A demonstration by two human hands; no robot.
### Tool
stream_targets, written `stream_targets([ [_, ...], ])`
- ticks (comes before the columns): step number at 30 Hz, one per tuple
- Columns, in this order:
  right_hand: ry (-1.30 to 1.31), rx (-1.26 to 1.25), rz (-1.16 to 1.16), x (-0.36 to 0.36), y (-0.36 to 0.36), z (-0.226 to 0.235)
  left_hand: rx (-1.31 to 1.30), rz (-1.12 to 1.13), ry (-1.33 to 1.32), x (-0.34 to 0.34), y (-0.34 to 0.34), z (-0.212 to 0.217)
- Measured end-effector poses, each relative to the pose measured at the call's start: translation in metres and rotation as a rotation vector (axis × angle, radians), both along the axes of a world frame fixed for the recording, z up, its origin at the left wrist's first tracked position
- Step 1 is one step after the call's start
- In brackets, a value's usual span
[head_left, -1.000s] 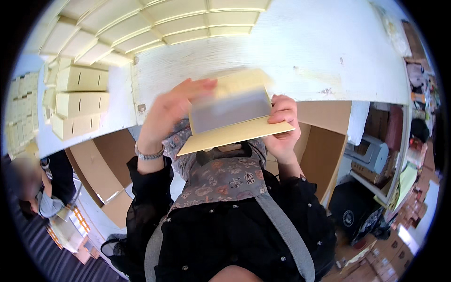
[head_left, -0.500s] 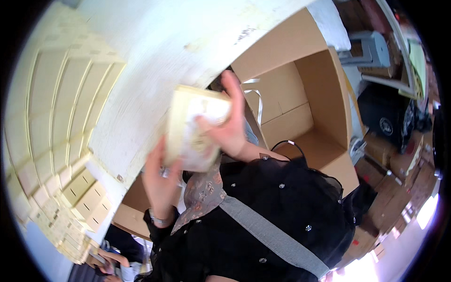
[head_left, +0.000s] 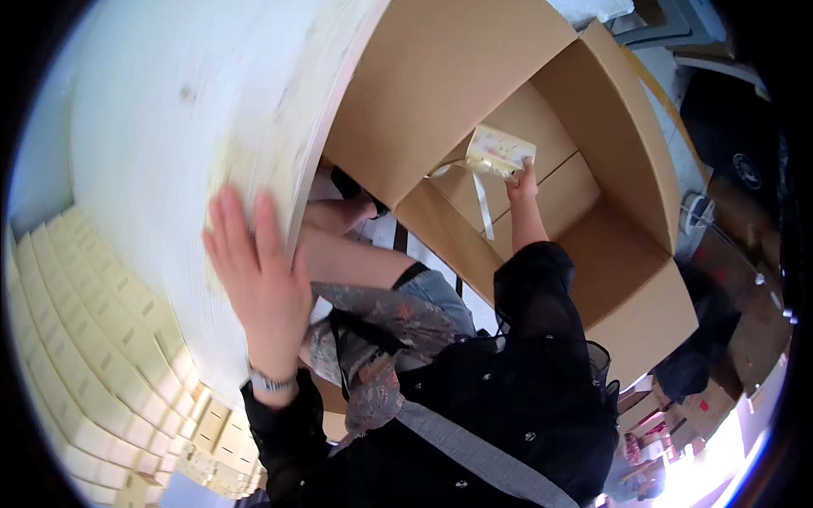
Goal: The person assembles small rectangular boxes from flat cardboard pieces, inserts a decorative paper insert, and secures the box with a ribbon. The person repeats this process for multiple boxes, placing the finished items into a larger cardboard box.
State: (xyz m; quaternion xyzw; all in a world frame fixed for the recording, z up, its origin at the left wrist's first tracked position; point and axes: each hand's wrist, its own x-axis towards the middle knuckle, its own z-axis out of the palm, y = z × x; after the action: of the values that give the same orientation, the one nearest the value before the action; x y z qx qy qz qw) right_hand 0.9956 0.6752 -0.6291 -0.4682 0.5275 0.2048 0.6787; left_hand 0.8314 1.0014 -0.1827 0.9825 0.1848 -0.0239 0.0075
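- And off it goes: the small cream box (head_left: 495, 151), between both hands half a second ago, is now down inside the big cardboard carton (head_left: 614, 127); the hands have parted and the whole view has swung toward the carton.
- The right hand (head_left: 522, 182) has it alone, gripping the lower right corner, fingers closed narrow on the edge, arm stretched far in.
- Over on the other side, the left hand (head_left: 252, 262) carries nothing: palm down, fingers long and only slightly spread, at the edge of the white table (head_left: 144, 135). Blur there, so firm contact is hard to call.
- Here's the relation that matters — the small box lies just beyond the right fingertips, up and to the left of that wrist, its long side sloping gently from upper left to lower right.
- The right hand is plainly the nearer one; the left is well apart, outside the carton wall.
- White strips (head_left: 483, 206) trail beside the small box; whether they're attached, or whether it touches the carton's bottom, cannot be told.
- Lower left, stacked cream boxes (head_left: 102, 330) line the table.
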Motion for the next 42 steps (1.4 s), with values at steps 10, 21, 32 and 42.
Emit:
stream_targets([
  [10, 0.359, -0.018, 0.401, -0.053, 0.124, -0.114, 0.040, 0.164, 0.089, -0.001, -0.005, 0.003],
  [21, 0.294, -0.120, 0.317, -0.056, 0.154, -0.171, -0.416, 0.934, -0.590, -0.084, 0.010, 0.002],
  [32, -0.739, -0.595, 0.121, 0.030, 0.111, 0.107, 0.064, 0.102, -0.043, 0.006, -0.021, 0.000],
  [42, -1.747, -0.270, 1.932, 0.035, 0.396, 0.491, -0.030, 0.385, -0.532, -0.159, -0.096, 0.048],
])
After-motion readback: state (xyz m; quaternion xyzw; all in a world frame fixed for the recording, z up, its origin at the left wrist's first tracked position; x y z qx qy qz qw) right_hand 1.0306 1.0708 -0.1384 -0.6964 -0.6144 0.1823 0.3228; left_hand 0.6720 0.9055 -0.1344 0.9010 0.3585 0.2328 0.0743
